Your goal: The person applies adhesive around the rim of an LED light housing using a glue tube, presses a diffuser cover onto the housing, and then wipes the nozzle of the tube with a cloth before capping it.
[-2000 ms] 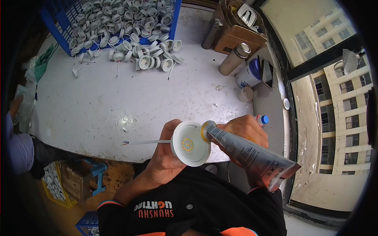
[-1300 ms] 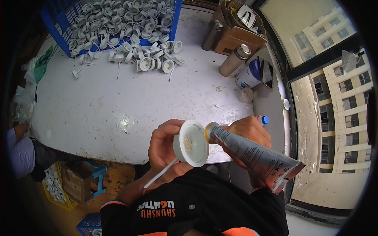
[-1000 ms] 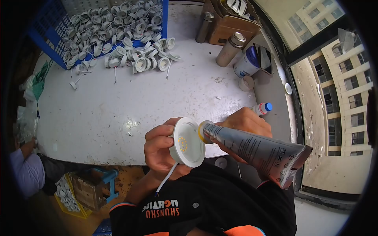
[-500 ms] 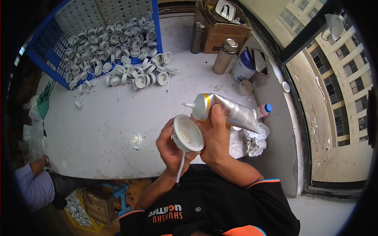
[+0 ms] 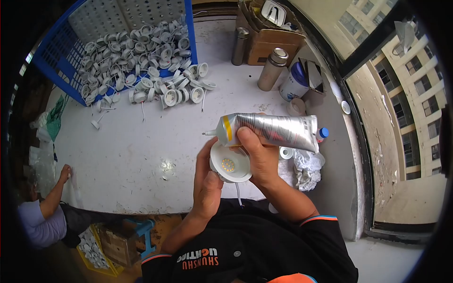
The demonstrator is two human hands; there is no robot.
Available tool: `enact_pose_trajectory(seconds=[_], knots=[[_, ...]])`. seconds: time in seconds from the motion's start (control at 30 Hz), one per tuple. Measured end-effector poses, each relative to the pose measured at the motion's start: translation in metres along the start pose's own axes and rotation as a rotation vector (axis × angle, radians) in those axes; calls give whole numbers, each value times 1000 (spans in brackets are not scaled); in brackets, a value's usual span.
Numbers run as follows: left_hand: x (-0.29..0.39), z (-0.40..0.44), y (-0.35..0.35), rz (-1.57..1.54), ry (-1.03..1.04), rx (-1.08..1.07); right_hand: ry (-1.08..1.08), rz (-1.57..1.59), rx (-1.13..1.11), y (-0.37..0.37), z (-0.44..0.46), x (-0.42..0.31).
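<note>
A round white lamp housing (image 5: 239,165) with a ring of yellow LEDs inside is held by my left hand (image 5: 206,188) at its left edge, its open face up. Its white cable hangs down below it. My right hand (image 5: 262,160) grips a silver tube (image 5: 276,129) with a yellow band, thumb on top. The tube lies nearly level above the housing, nozzle pointing left. The fingers of my right hand behind the housing are partly hidden.
A blue crate (image 5: 61,70) of white lamp housings stands at the back left, more spilling onto the table (image 5: 127,165). Two metal flasks, a cardboard box (image 5: 271,42), a white tub (image 5: 293,84) and crumpled paper (image 5: 307,170) are on the right. Another person's arm (image 5: 53,198) is at the left.
The tube has swung from pointing down-right to nearly level, its nozzle now away from the housing's inside. The housing has turned face up. The other person's hand has moved up onto the table.
</note>
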State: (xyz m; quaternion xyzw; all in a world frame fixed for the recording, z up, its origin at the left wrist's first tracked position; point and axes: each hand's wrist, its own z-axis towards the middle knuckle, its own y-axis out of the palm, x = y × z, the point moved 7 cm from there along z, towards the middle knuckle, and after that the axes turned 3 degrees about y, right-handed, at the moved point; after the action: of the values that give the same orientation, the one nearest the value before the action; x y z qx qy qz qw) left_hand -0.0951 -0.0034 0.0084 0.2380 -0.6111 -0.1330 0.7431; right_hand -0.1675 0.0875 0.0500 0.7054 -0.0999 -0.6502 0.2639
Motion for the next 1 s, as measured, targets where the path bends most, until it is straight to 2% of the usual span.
enact_pose_trajectory(seconds=[0.03, 0.07, 0.1, 0.13, 0.17, 0.2, 0.23, 0.37, 0.47, 0.53, 0.67, 0.73, 1.0], knots=[[-4, -2, 1, -119, -86, 19, -84, -66, -47, 3, -2, -6], [-2, -3, -1, -123, -85, 37, -177, -124, -91, 7, -4, -11], [-6, -5, 0, -232, -170, -2, -163, -128, -101, 7, -4, -12], [-10, -7, 3, -342, -252, -43, -339, -349, -144, 11, -7, -27], [-10, -9, 0, -347, -246, -29, -518, -568, -189, 18, -13, -41], [-8, -11, 1, -451, -241, -56, -582, -715, -221, 22, -15, -52], [-7, -12, 2, -555, -232, -86, -577, -715, -236, 21, -16, -60], [-7, -16, -8, -569, -177, -39, -520, -1042, -350, 31, -23, -68], [-4, -17, -5, -551, -178, -29, -520, -1084, -346, 29, -26, -62], [-4, -18, -4, -580, -194, -15, -594, -1076, -414, 25, -27, -53], [-3, -20, -4, -617, -192, -36, -588, -1066, -541, 36, -26, -52], [-4, -21, -4, -614, -207, -32, -605, -1047, -443, 34, -28, -53], [-4, -22, -4, -639, -201, -48, -609, -998, -431, 33, -28, -48]])
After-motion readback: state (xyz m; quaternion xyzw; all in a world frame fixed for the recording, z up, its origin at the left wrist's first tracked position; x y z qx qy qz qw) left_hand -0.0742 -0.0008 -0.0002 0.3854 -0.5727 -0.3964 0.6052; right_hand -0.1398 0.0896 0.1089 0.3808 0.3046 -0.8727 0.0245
